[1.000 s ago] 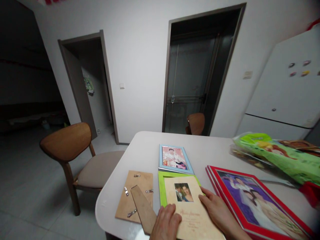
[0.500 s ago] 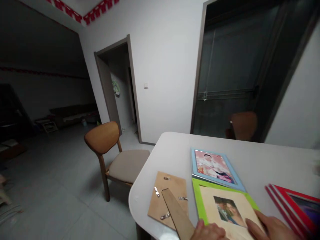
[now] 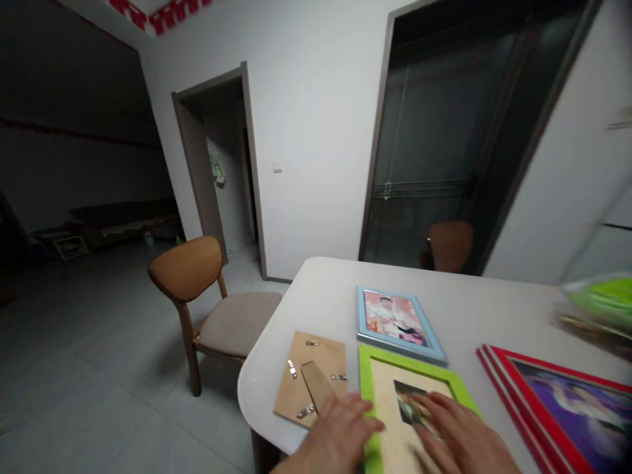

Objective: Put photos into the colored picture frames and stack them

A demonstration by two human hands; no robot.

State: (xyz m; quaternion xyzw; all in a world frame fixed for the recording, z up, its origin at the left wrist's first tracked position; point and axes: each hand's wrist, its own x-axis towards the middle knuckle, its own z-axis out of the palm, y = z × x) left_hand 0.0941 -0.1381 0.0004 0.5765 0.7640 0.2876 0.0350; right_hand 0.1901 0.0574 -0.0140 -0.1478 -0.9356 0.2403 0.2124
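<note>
A bright green photo frame point(image 3: 366, 375) lies on the white table with a cream sheet point(image 3: 382, 395) inside it. A small dark photo point(image 3: 403, 401) sits on that sheet. My left hand point(image 3: 340, 431) rests its outstretched fingers on the frame's left edge. Above the sheet, my right hand point(image 3: 461, 431) has its fingers extended over the photo and partly covers it; motion blurs the fingertips. To the left lies a brown backing board point(image 3: 291, 398) with metal clips and a stand leg point(image 3: 316, 388), partly behind my left hand.
A light blue framed photo point(image 3: 395, 319) lies just beyond the green frame. Stacked red frames point(image 3: 523, 395) are at the right, with a blurred green plastic bag point(image 3: 607, 299) behind them. A wooden chair point(image 3: 241, 322) stands left of the table point(image 3: 326, 283).
The view has turned right, bringing the bag into sight. My right hand has moved from the sheet's right side over the photo. My left hand has come up along the frame's left edge.
</note>
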